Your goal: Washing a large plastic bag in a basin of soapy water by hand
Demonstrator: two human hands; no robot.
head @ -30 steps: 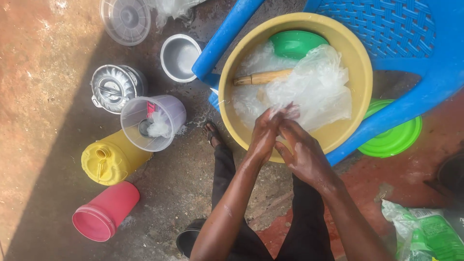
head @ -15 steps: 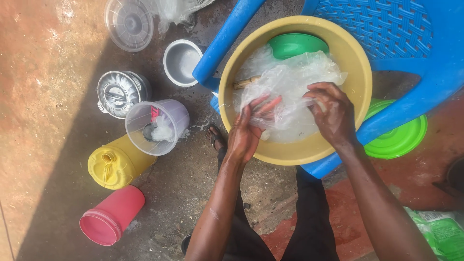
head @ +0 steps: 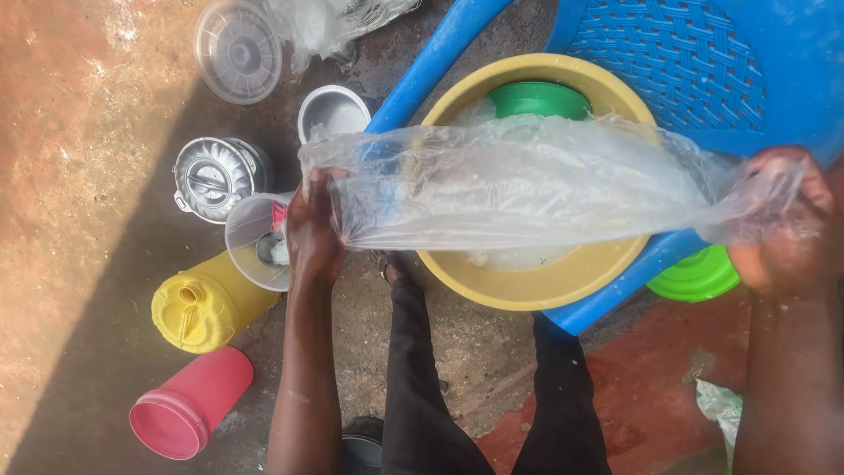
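A clear wet plastic bag (head: pixel 527 189) is stretched wide above a yellow basin (head: pixel 527 286). My left hand (head: pixel 315 233) grips its left end, over a clear plastic jug. My right hand (head: pixel 787 230) grips its right end, beyond the basin's right side. The basin sits on a blue plastic chair (head: pixel 703 70) and holds soapy water and a green bowl (head: pixel 538 98), seen through the bag.
On the wet ground at left lie a clear jug (head: pixel 251 242), a yellow jerrycan (head: pixel 202 303), a pink cup (head: pixel 189 405), a metal pot lid (head: pixel 211 176), a steel bowl (head: pixel 334 110) and a clear lid (head: pixel 237 48). A green lid (head: pixel 694 277) lies under the chair.
Both hands have lifted the bag out of the basin and pulled apart, spreading it wide; the left hand moved left, the right hand far right.
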